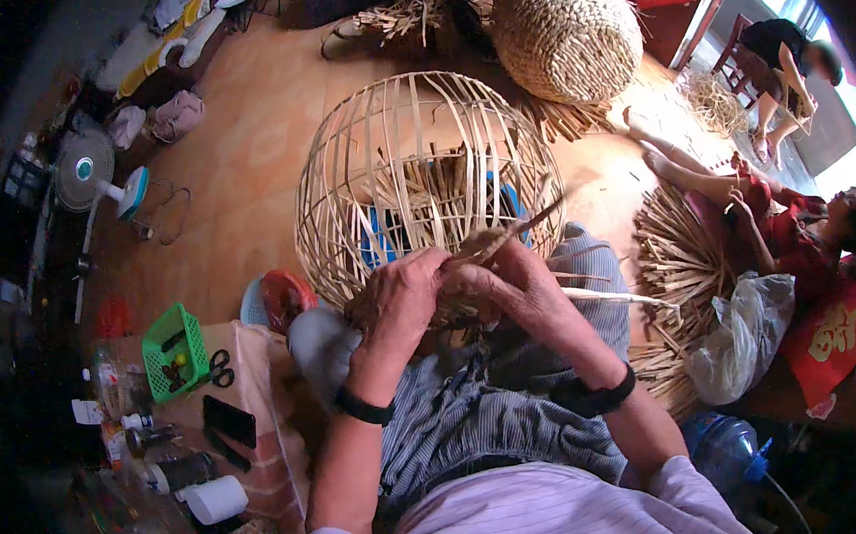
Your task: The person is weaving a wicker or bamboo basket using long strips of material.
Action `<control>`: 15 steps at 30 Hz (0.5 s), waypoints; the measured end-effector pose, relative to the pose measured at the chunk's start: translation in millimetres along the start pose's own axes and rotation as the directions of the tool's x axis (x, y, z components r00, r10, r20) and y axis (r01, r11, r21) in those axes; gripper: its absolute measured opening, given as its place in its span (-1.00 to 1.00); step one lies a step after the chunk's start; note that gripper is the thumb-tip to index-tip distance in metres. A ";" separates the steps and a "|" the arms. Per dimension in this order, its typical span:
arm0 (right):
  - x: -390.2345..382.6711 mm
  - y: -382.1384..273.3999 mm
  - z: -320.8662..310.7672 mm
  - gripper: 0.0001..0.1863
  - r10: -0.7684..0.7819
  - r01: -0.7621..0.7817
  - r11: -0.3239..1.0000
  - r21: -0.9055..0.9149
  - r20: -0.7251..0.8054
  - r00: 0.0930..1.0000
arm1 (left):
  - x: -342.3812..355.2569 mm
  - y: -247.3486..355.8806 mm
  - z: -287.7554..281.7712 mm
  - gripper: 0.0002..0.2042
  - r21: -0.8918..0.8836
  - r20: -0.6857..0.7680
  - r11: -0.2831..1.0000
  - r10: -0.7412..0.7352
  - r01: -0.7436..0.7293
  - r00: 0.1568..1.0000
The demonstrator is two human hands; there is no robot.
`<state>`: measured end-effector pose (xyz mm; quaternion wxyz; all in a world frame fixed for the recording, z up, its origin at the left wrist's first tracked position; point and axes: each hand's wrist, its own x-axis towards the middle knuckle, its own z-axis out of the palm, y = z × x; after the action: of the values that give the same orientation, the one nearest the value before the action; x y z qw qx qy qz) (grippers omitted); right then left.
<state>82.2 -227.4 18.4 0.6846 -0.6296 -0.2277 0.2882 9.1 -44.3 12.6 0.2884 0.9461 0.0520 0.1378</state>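
At our knees (594,253): openwork splint basket frame (399,185)
With left hand (405,290) and right hand (525,282) narrowed, we pinch a brown fibre strip (483,247) at its near side

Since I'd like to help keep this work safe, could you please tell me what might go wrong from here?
The brown strip between the left hand and right hand might split if twisted hard. The pale strand jutting out past the right hand could snag on the striped trousers.
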 end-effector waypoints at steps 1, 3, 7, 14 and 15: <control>6.2 -0.7 -0.9 -0.69 0.016 -0.015 1.000 0.020 -0.025 1.000 | 2.0 -0.7 -0.5 -0.80 0.032 -0.006 0.999 -0.001 0.001 1.000; 22.6 -1.3 -5.8 -0.71 0.048 -0.043 0.997 0.064 -0.074 0.996 | 1.5 4.3 -2.9 -0.76 -0.001 0.000 1.000 -0.013 0.013 1.000; 44.4 -7.7 -20.9 -0.75 -0.001 0.031 0.984 0.175 -0.168 0.986 | 1.1 17.5 -3.0 -0.66 -0.117 0.014 0.982 -0.148 0.148 0.989; 79.3 0.1 -29.2 -0.78 -0.278 0.229 0.921 -0.315 -0.119 0.953 | -4.8 9.1 16.3 -0.63 -0.135 -0.181 0.991 -0.043 0.019 0.983; 81.8 -3.8 -27.5 -0.79 -0.359 0.290 0.854 -0.433 -0.086 0.929 | -5.9 7.3 16.9 -0.64 -0.103 -0.195 0.995 -0.010 -0.010 0.981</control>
<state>160.9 -191.9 15.2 0.5911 -0.7337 -0.3296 0.0608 8.5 -60.4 1.8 0.3303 0.9119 0.0731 0.2324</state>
